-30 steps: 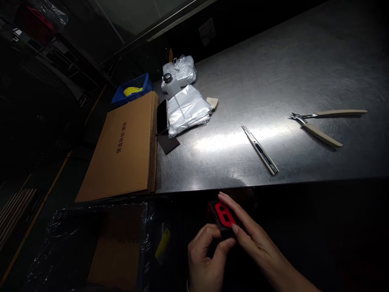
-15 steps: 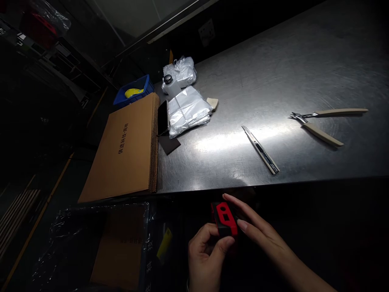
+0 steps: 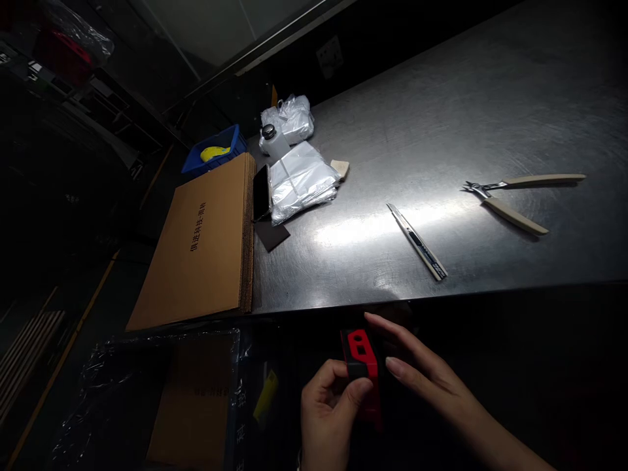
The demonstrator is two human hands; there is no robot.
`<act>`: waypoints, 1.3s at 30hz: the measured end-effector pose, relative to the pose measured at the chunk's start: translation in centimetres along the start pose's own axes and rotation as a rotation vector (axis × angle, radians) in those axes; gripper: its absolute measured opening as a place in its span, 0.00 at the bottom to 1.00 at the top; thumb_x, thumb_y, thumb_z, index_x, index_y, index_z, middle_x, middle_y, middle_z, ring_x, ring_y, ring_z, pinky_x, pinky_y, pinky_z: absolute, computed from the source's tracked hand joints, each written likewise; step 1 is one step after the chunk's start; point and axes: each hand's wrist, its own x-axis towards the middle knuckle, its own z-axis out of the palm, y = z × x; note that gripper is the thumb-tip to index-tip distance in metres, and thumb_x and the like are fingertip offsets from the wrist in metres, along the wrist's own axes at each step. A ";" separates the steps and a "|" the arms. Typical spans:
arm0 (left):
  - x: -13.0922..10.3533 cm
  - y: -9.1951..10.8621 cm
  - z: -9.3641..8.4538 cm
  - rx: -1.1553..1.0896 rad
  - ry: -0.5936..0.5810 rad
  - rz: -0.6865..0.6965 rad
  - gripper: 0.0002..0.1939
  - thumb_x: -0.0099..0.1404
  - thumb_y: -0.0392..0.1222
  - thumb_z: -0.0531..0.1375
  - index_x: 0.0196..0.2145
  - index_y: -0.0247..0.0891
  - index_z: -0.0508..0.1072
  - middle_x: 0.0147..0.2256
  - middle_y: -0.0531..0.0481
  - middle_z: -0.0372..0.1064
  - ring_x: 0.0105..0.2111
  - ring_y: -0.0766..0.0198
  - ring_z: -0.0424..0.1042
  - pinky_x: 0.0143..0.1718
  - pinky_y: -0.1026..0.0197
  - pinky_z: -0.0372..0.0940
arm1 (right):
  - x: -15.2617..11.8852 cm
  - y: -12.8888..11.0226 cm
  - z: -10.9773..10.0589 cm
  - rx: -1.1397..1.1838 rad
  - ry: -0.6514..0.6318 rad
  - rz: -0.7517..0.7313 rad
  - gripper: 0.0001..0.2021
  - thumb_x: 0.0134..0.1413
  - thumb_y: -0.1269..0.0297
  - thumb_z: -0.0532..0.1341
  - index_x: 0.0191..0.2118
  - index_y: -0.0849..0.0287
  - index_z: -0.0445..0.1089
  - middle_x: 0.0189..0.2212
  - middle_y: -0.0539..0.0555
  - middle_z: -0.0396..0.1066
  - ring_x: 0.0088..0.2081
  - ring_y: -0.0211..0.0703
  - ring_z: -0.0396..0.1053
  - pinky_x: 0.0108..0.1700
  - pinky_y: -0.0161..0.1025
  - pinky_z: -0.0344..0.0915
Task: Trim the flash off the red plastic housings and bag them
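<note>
A red and black plastic part [image 3: 362,353] with a round hole and a square hole in its end is held in front of the metal table's near edge. My left hand [image 3: 330,409] pinches it between thumb and fingers from the left and below. Just to its right, my right hand [image 3: 422,369] has its fingers stretched out and apart, with a small gap to the part. On the table above my hands lie a utility knife [image 3: 418,242] with its blade showing and a pair of nippers [image 3: 515,203] with spread handles.
Flat cardboard sheets [image 3: 196,242] are stacked at the table's left end. Beside them lie a phone [image 3: 261,193], plastic bags [image 3: 301,183] and a pump bottle [image 3: 275,142]. A blue bin [image 3: 238,140] sits behind. Below stands a plastic-lined crate [image 3: 235,366] with cardboard inside.
My right hand has drawn slightly away from the red and black part. The part has tilted, showing more of its red side below. The view has shifted slightly.
</note>
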 end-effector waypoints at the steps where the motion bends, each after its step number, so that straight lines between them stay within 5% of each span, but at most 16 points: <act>1: 0.0 -0.1 0.0 0.023 -0.012 0.023 0.08 0.58 0.44 0.71 0.28 0.38 0.80 0.27 0.54 0.75 0.28 0.67 0.72 0.32 0.69 0.66 | 0.1 0.1 0.3 -0.016 0.001 -0.020 0.25 0.62 0.46 0.60 0.64 0.36 0.61 0.68 0.45 0.57 0.69 0.51 0.51 0.71 0.55 0.43; 5: -0.1 -0.3 -0.2 0.180 -0.050 0.227 0.05 0.62 0.40 0.68 0.28 0.40 0.80 0.30 0.54 0.76 0.32 0.65 0.73 0.36 0.67 0.65 | 0.7 0.3 1.3 -0.014 0.030 -0.072 0.25 0.62 0.48 0.61 0.64 0.34 0.60 0.69 0.43 0.54 0.71 0.50 0.47 0.71 0.56 0.40; 8: -0.2 -0.4 -0.4 0.260 -0.065 0.328 0.05 0.63 0.38 0.67 0.28 0.41 0.78 0.29 0.55 0.75 0.31 0.65 0.72 0.36 0.67 0.64 | 1.3 -0.2 1.4 0.092 0.142 -0.115 0.23 0.64 0.49 0.59 0.64 0.36 0.61 0.68 0.46 0.56 0.69 0.51 0.52 0.70 0.57 0.48; 15: 0.0 -0.3 -0.8 0.229 -0.088 0.279 0.05 0.63 0.42 0.68 0.30 0.41 0.79 0.30 0.53 0.77 0.32 0.63 0.74 0.37 0.66 0.65 | 0.4 -0.7 0.0 0.053 0.025 -0.083 0.21 0.64 0.51 0.59 0.61 0.40 0.65 0.64 0.51 0.63 0.62 0.52 0.64 0.66 0.52 0.57; 24: -0.1 -0.9 -0.8 0.302 -0.094 0.371 0.04 0.65 0.41 0.66 0.31 0.41 0.79 0.31 0.53 0.76 0.33 0.63 0.74 0.37 0.65 0.66 | 0.4 0.6 0.4 0.005 0.041 -0.082 0.26 0.61 0.49 0.63 0.63 0.38 0.60 0.68 0.48 0.56 0.70 0.51 0.49 0.71 0.57 0.43; 28: -0.2 -1.0 -1.0 0.350 -0.089 0.392 0.06 0.65 0.38 0.66 0.29 0.41 0.77 0.30 0.54 0.75 0.31 0.64 0.73 0.36 0.66 0.65 | 0.6 -0.1 0.3 0.136 0.161 -0.062 0.22 0.62 0.49 0.61 0.60 0.40 0.64 0.65 0.50 0.62 0.67 0.51 0.56 0.68 0.55 0.52; 33: -0.1 -0.7 -0.9 0.341 -0.118 0.395 0.04 0.66 0.38 0.66 0.31 0.42 0.78 0.31 0.54 0.77 0.33 0.64 0.75 0.37 0.66 0.66 | 0.0 -0.5 -0.4 0.133 0.057 -0.014 0.20 0.61 0.50 0.62 0.58 0.43 0.68 0.62 0.53 0.65 0.63 0.52 0.62 0.65 0.50 0.60; 39: -0.2 -1.2 -0.9 0.372 -0.136 0.491 0.05 0.66 0.34 0.64 0.34 0.42 0.78 0.33 0.53 0.77 0.33 0.64 0.75 0.37 0.65 0.67 | -0.3 1.0 0.7 0.116 -0.017 -0.024 0.28 0.61 0.50 0.63 0.65 0.41 0.58 0.67 0.51 0.57 0.68 0.53 0.54 0.70 0.57 0.46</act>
